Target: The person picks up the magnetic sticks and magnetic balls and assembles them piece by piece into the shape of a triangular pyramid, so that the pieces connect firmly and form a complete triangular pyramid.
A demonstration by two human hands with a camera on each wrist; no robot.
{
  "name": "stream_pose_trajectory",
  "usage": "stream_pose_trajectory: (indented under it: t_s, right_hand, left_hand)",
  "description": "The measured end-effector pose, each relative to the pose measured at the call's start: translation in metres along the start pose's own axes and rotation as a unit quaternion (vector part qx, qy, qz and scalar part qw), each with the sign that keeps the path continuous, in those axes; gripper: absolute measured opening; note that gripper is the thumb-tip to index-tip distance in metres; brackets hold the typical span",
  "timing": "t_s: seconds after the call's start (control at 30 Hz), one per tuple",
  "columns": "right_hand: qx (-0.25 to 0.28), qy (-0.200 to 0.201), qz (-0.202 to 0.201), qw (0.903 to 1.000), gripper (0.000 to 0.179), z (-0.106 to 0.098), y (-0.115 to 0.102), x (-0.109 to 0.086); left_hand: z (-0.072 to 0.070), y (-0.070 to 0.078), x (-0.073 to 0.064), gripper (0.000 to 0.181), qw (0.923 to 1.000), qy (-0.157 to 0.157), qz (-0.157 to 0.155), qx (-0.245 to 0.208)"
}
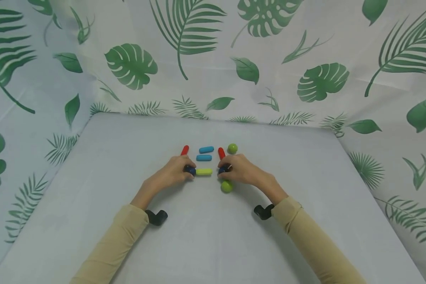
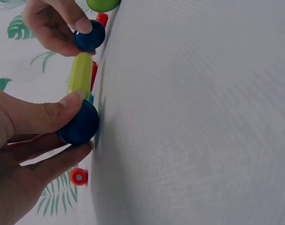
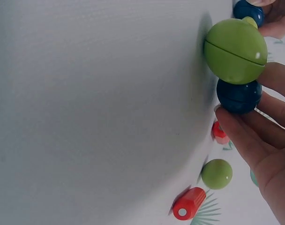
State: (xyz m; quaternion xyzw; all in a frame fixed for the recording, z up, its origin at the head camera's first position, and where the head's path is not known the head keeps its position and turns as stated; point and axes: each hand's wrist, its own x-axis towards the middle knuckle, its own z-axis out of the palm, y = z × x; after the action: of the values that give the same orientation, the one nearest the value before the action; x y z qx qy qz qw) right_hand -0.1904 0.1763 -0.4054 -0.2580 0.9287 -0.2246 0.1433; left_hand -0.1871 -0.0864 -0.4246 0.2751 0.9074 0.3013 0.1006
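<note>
A dark blue ball (image 2: pixel 81 124) is pinched between the thumb and fingers of my left hand (image 1: pixel 177 169). One end of a yellow-green rod (image 1: pixel 204 172) meets that ball; whether they are joined I cannot tell. My right hand (image 1: pixel 239 169) pinches a second dark blue ball (image 3: pixel 239 97), a small gap away from the rod's other end in the head view. Close in front of the right hand sits a green ball (image 1: pixel 227 186). Red rods lie just beyond each hand, one on the left (image 1: pixel 185 150) and one on the right (image 1: pixel 221 152), both partly covered.
Two blue rods, an upper one (image 1: pixel 206 150) and a lower one (image 1: pixel 204 158), lie between the hands, past the yellow-green rod. Another green ball (image 1: pixel 232 148) rests behind the right hand. A leaf-patterned cloth (image 1: pixel 206 86) rises behind the white table (image 1: pixel 198 236).
</note>
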Motion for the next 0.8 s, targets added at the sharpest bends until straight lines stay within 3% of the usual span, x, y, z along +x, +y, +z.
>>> stream_pose_trajectory:
  t_s: [0.2,0.5,0.8]
  right_hand:
    - [-0.002,0.005,-0.021,0.9998,0.031,0.001,-0.005,0.004]
    - [0.001,-0.004,-0.034,0.9994,0.031,0.002,-0.013,0.007]
    - [0.002,0.02,-0.051,0.9985,0.029,0.007,-0.016,0.003]
  left_hand:
    - [0.0,0.001,0.0,0.033,0.9999,-0.004,-0.01,0.001]
    - [0.001,-0.001,-0.001,0.032,0.9999,0.007,0.007,-0.003]
    - [0.002,-0.005,0.001,0.035,0.9996,0.026,0.007,-0.013]
